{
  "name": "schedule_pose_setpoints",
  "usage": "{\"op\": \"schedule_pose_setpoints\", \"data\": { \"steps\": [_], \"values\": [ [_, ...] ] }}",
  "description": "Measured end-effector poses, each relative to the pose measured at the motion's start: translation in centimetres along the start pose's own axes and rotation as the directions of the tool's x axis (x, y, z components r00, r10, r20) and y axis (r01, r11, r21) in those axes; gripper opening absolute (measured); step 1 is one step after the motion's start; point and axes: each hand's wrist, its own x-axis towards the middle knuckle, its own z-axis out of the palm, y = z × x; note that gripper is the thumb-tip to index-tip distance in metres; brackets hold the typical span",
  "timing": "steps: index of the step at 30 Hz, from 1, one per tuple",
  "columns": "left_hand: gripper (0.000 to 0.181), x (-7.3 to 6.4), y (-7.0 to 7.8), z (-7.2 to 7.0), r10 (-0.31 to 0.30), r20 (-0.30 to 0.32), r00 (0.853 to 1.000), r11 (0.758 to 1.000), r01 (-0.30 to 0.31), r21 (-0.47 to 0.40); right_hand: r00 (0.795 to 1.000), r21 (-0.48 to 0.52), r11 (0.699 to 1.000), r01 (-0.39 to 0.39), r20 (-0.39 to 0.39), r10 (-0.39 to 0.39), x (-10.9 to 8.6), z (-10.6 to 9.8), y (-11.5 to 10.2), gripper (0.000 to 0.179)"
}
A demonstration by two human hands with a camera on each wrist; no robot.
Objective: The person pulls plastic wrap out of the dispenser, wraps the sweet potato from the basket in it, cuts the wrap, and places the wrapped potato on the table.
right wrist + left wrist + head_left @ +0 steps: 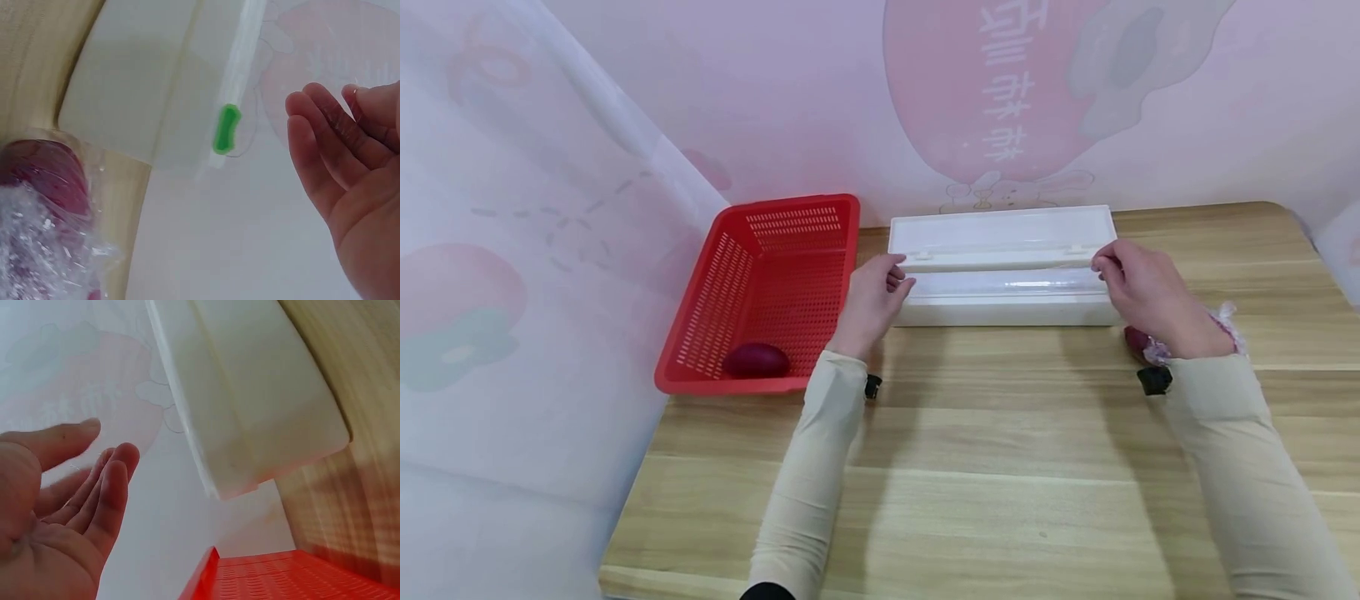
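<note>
A long white plastic-wrap box [1007,312] lies on the table, its lid [1000,229] tipped back and a roll of clear plastic wrap [1037,282] showing inside. At the box's right end my right hand [1150,287] pinches the wrap's edge between thumb and forefinger; thin film glints by its fingers in the right wrist view. My left hand [871,302] is at the left end, fingers loosely bent and the thumb apart from them; a hold on film cannot be made out. Beneath the right wrist lies a dark purple oval root or fruit [47,165], wrapped in crinkled film.
A red slotted basket [700,333] stands left of the box, with another dark purple oval item [756,361] in it. A small green piece [226,130] sits on the box's edge. Printed cloth [805,100] hangs behind the wooden table [1000,500] and on its left.
</note>
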Motion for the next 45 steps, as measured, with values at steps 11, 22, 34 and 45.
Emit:
{"op": "schedule_pose_setpoints", "data": {
  "steps": [11, 22, 34, 45],
  "values": [
    [0.013, 0.3, 0.7, -1.5, 0.028, -0.062, 0.998, 1.0, -0.029, -0.008, 0.999, -0.011, 1.0, -0.018, 0.042, 0.019, 0.1, -1.7, -1.0, 0.025],
    [0.014, 0.7, 1.7, -2.8, 0.061, -0.102, 0.993, 0.998, -0.063, -0.016, 1.0, -0.077, 0.997, -0.016, 0.016, 0.018, 0.0, -2.9, -1.7, 0.021],
    [0.014, 0.7, 2.6, -4.1, 0.133, -0.145, 0.98, 0.991, -0.136, -0.007, 0.997, -0.082, 0.994, -0.078, 0.007, 0.079, -0.4, -4.5, -2.7, 0.027],
    [0.015, 0.7, 3.5, -5.4, 0.14, -0.167, 0.976, 0.99, -0.143, -0.008, 0.999, -0.082, 0.996, -0.04, -0.031, 0.037, -0.4, -5.5, -3.5, 0.023]
  ]
}}
